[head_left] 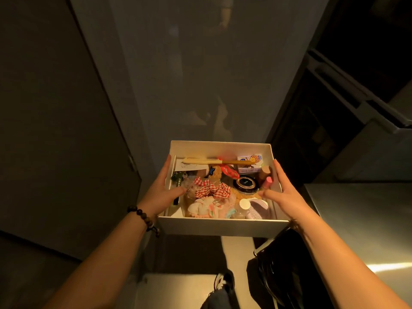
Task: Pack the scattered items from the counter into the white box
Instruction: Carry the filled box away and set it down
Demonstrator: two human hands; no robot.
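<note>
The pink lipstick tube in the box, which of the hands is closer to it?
Right. The right hand grips the white box's wall just beside the pink lipstick tube. The left hand grips the opposite wall, across the box from it.

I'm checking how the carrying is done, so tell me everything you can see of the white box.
The white box is a shallow, lidless rectangular carton, cardboard by its look, held level in the air. The left hand grips its left wall, the right hand its right wall, each with the thumb inside. It is full: a comb, a red checked scrunchie, a round black compact and more.
</note>
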